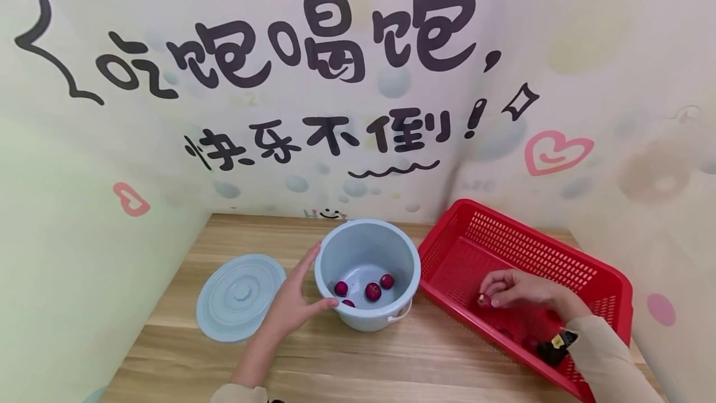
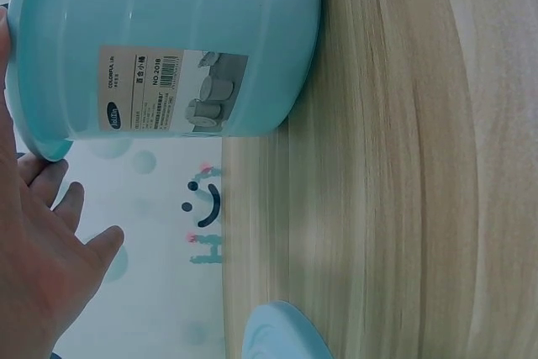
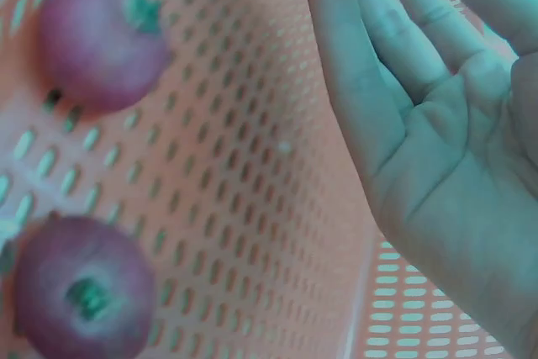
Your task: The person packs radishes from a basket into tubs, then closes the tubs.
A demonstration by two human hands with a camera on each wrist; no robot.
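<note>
My left hand [image 1: 293, 303] rests against the left side of the light-blue bucket [image 1: 366, 322], its thumb at the near rim and its fingers fairly straight along the outside. Several small dark-red radishes [image 1: 373, 291] lie on the bucket's floor. Over in the red basket [image 1: 625, 303], my right hand [image 1: 523, 288] pinches one radish [image 1: 484, 301] between thumb and fingers. The right wrist view shows that hand's palm, with its fingertips cut off at the top. Two more radishes, one above [image 3: 105, 39] and one below [image 3: 84, 287], lie on the basket's perforated surface there.
A round light-blue lid [image 1: 242, 297] lies flat on the wooden table [image 1: 391, 372], left of the bucket. The bucket's white handle [image 1: 400, 313] hangs at its right side, close to the basket. A printed wall [image 1: 335, 98] rises behind the table.
</note>
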